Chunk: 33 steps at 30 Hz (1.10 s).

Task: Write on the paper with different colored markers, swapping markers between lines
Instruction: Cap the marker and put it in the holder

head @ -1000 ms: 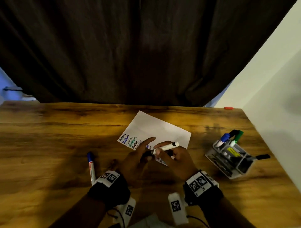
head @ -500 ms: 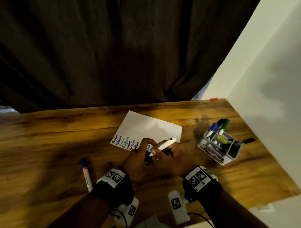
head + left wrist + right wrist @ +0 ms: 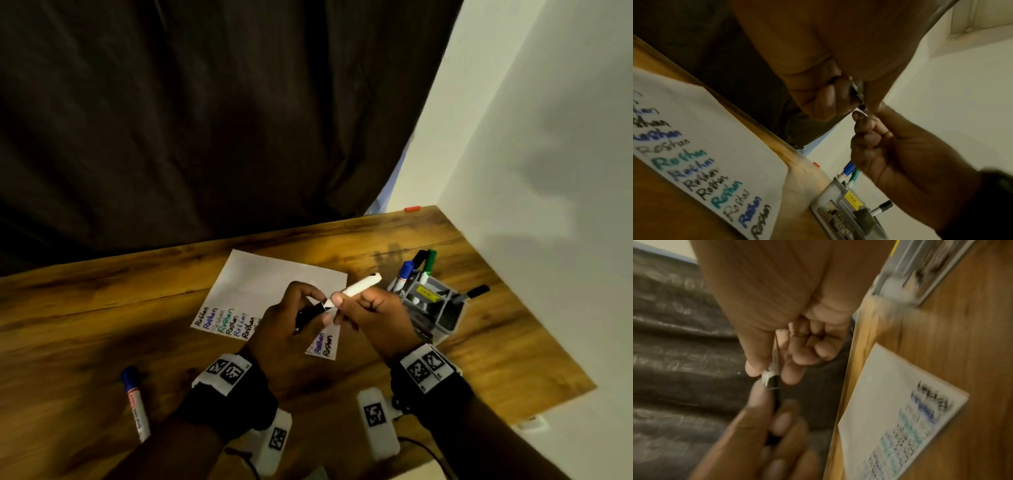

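Observation:
A white-barrelled marker (image 3: 356, 287) is held slanted above the paper (image 3: 274, 277). My right hand (image 3: 342, 305) grips its barrel. My left hand (image 3: 313, 298) pinches the black cap (image 3: 310, 311) at the marker's lower end. The cap meets the barrel; I cannot tell if it is fully seated. In the right wrist view the cap (image 3: 774, 383) sits between my right hand's fingertips (image 3: 791, 376) and my left hand (image 3: 764, 426). The paper (image 3: 705, 129) carries several lines of the same word in black, blue and green.
A grey marker holder (image 3: 442, 318) with blue, green and black markers stands right of my hands, near the white wall. A blue-capped marker (image 3: 137, 407) lies on the wooden table (image 3: 85, 325) at the left. A dark curtain hangs behind the table.
My left hand left the paper and closed on the black cap at the marker's tip end. Both hands rose slightly with the marker. The head view swung, tilting the table.

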Motion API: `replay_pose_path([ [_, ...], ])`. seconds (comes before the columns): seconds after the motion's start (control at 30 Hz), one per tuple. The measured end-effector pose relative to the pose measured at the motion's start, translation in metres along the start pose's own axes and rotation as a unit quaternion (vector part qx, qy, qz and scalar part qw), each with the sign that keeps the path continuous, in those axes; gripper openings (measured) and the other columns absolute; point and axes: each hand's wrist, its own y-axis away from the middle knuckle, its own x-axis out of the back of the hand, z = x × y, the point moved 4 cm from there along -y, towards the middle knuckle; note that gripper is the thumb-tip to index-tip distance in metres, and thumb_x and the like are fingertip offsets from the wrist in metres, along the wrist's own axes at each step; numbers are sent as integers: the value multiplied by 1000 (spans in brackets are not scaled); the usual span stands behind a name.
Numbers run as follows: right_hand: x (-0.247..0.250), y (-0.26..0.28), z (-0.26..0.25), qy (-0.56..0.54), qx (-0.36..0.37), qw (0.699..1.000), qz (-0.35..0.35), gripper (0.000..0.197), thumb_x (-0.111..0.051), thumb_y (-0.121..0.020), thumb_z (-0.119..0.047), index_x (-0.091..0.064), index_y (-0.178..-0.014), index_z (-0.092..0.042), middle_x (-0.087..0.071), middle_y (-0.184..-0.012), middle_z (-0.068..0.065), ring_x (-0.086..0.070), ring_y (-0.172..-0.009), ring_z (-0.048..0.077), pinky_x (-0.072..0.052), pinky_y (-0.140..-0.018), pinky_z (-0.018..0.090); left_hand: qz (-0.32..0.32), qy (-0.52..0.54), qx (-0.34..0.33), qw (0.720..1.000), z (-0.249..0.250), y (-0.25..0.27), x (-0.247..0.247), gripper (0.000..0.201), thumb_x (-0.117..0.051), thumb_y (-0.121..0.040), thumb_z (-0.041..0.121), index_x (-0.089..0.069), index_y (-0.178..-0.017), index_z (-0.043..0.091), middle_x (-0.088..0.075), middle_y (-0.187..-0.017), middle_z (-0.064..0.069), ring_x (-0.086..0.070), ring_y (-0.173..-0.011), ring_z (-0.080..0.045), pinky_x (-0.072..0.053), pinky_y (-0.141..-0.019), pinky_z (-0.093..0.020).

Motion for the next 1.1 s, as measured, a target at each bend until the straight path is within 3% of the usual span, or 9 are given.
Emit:
replay_pose_path([
  [0.13,49,5,20,183,52,976,105,38,-76,-75,-46,-55,-51,-25,-56,-50,-7,-52,-48,4,-46,-53,27,49,-5,-16,999,14,-10,-13,17,-56,-93,44,-52,-105,33,-72,-83,9,-70,-74,-1,-59,-63,-24],
  [0.2,72,11,23,239,106,955,142,22,-78,-72,-48,-65,-73,-30,-58,-70,-14,-53,-62,-1,-43,-57,17,51,-14,-26,998,22,-18,-25,17,-58,-91,47,-54,-99,34,-69,-81,12,-68,-73,0,-54,-61,-16],
  [0.3,86,16,23,284,170,941,67,38,-71,-77,-50,-70,-106,-26,-58,-96,-11,-52,-83,-4,-39,-70,7,13,-13,-44,999,39,-33,-55,20,-61,-89,52,-56,-98,34,-67,-83,13,-64,-75,1,-48,-63,-14],
  [0.43,110,16,30,252,209,943,58,25,-59,-86,-42,-71,-91,-21,-66,-86,-4,-59,-76,5,-49,-64,21,-53,21,-37,998,61,-57,-99,19,-64,-89,50,-56,-103,40,-70,-90,11,-67,-82,-1,-58,-73,-32],
  [0.53,147,12,43,202,175,955,125,19,-69,-83,-41,-55,-70,-40,-60,-73,-16,-57,-67,-4,-48,-60,18,-47,20,-26,998,68,-77,-119,22,-66,-88,43,-54,-107,41,-65,-87,5,-66,-79,-10,-56,-73,-38],
  [0.63,192,7,66,150,104,956,230,33,-77,-78,-37,-50,-58,-31,-58,-64,-9,-59,-63,5,-46,-58,21,-32,8,-18,999,65,-91,-130,21,-65,-90,41,-54,-108,39,-60,-84,4,-62,-72,-6,-52,-66,-25],
  [0.8,217,-1,100,112,60,966,226,27,-73,-75,-51,-54,-63,-36,-70,-76,2,-70,-79,22,-59,-62,46,-59,13,-6,998,62,-105,-147,18,-63,-93,30,-56,-110,28,-58,-87,-3,-56,-66,3,-42,-59,-10],
  [0.87,214,-3,98,142,65,966,208,17,-77,-76,-40,-62,-71,-41,-73,-79,-6,-70,-72,9,-60,-63,39,-63,13,-1,998,60,-109,-154,17,-63,-93,30,-56,-108,29,-58,-85,-1,-57,-68,1,-42,-58,-10],
  [1.1,205,-2,95,228,152,944,185,26,-83,-74,-18,-74,-98,-12,-75,-90,0,-63,-74,-2,-51,-64,4,-56,1,2,998,52,-113,-163,17,-63,-91,39,-57,-106,35,-63,-87,3,-63,-76,-6,-55,-69,-31],
])
